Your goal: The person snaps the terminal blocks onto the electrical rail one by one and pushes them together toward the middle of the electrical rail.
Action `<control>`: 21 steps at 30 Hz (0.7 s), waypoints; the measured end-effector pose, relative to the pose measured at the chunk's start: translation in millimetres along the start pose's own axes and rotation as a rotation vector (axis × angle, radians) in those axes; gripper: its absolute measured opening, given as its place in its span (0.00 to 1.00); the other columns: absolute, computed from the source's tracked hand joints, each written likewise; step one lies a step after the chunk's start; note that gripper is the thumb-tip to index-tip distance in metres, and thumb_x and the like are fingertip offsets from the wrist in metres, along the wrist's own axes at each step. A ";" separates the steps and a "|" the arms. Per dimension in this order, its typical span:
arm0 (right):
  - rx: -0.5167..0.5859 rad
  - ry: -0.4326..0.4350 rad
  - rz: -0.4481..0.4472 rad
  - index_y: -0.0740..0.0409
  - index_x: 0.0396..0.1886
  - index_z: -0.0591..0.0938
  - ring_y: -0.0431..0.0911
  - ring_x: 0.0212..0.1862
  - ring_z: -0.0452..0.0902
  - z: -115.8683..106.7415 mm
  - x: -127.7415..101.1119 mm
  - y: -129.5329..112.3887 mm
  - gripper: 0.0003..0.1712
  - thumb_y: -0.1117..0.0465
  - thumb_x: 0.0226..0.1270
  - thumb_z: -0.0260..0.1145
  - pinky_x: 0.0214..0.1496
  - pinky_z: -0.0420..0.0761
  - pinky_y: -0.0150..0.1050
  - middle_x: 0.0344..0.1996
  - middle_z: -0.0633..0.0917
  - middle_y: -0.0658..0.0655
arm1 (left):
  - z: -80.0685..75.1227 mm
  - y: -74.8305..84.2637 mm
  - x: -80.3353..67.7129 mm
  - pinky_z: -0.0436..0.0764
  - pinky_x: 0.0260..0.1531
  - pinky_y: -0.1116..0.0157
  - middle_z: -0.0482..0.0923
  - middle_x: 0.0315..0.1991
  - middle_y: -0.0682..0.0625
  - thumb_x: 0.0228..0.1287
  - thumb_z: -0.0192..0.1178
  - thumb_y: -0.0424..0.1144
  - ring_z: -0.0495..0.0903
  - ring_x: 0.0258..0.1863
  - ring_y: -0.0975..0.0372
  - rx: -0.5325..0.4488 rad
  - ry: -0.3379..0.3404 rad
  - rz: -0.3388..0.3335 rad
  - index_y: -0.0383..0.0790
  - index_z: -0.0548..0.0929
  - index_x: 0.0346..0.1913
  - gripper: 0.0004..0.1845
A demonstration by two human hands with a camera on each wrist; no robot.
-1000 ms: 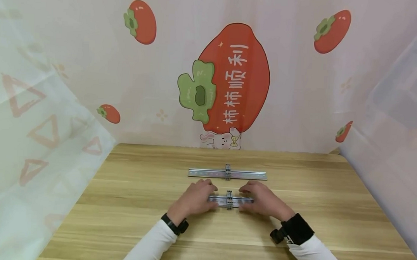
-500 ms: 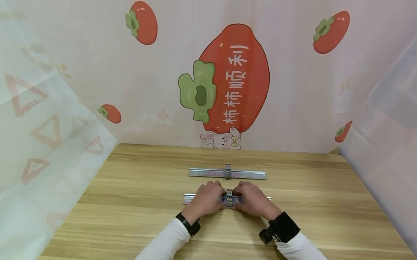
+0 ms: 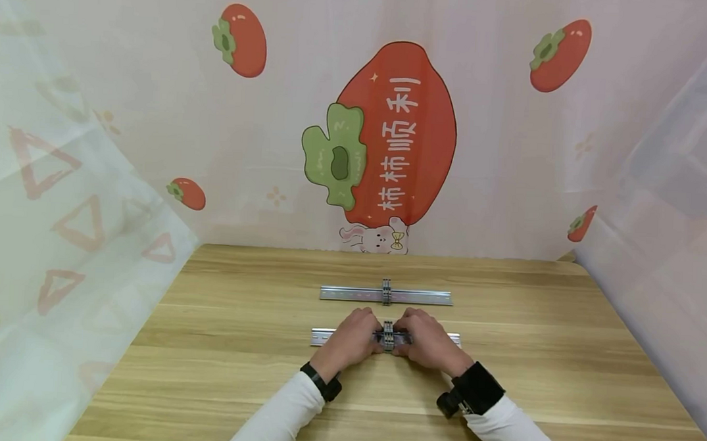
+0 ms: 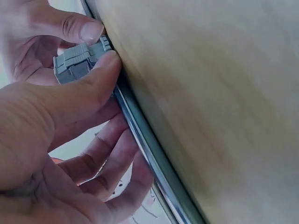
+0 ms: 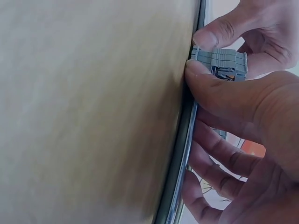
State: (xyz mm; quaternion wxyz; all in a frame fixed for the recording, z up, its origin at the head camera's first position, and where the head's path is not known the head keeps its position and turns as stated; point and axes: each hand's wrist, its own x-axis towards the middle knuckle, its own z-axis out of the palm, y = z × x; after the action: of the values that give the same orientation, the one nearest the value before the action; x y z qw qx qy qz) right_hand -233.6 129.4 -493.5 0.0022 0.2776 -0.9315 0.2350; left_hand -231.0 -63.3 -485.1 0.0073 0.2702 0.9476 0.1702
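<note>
Near the middle of the table, a silver slotted DIN rail [image 3: 323, 337] lies crosswise with a small stack of grey terminal blocks [image 3: 388, 336] standing on it. My left hand [image 3: 351, 339] pinches the stack from the left, its thumb low at the near side by the rail. From the other side my right hand [image 3: 428, 342] grips the same stack, the two thumbs close together. Both wrist views show the grey blocks [image 4: 77, 58] between the hands, with the other fingers curled behind the rail [image 5: 184, 144]. The hands cover much of the rail's middle.
Behind the hands, a second DIN rail [image 3: 350, 293] lies parallel, with its own grey terminal blocks [image 3: 386, 292] at mid-length. The wooden table [image 3: 234, 386] ends at a printed curtain [image 3: 477, 226] at the back, and more hanging cloth borders both sides.
Both hands have moved inward along the near rail, from apart on either side to meeting at the terminal blocks. Over the last half second they have hardly moved.
</note>
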 end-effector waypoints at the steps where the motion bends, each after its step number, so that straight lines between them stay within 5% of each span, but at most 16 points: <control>1: -0.001 0.002 0.001 0.61 0.41 0.89 0.45 0.39 0.75 -0.3 -0.1 -0.2 0.17 0.63 0.51 0.83 0.41 0.76 0.44 0.34 0.80 0.51 | -0.1 -0.5 0.3 0.73 0.34 0.66 0.76 0.29 0.54 0.56 0.78 0.40 0.73 0.33 0.62 -0.014 -0.001 -0.002 0.38 0.90 0.31 0.08; 4: -0.005 0.003 0.002 0.61 0.41 0.89 0.45 0.39 0.75 -1.0 -0.6 -0.3 0.17 0.62 0.51 0.83 0.41 0.77 0.44 0.34 0.80 0.51 | -0.4 -2.7 0.4 0.72 0.34 0.66 0.75 0.28 0.54 0.56 0.77 0.39 0.71 0.32 0.62 -0.050 -0.014 -0.007 0.40 0.89 0.27 0.08; 21: -0.026 0.017 -0.019 0.58 0.39 0.90 0.44 0.38 0.74 1.4 0.1 -1.8 0.15 0.62 0.50 0.83 0.39 0.74 0.40 0.33 0.79 0.49 | 1.3 -1.0 -2.6 0.73 0.33 0.67 0.77 0.33 0.51 0.58 0.76 0.40 0.73 0.34 0.60 -0.008 -0.011 -0.020 0.35 0.91 0.43 0.14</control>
State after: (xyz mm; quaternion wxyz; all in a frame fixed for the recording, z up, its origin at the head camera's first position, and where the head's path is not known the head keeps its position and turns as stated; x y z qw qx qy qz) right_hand -232.6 127.4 -493.9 0.0158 0.2842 -0.9318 0.2251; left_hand -229.1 -65.0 -486.8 0.0151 0.2616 0.9496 0.1723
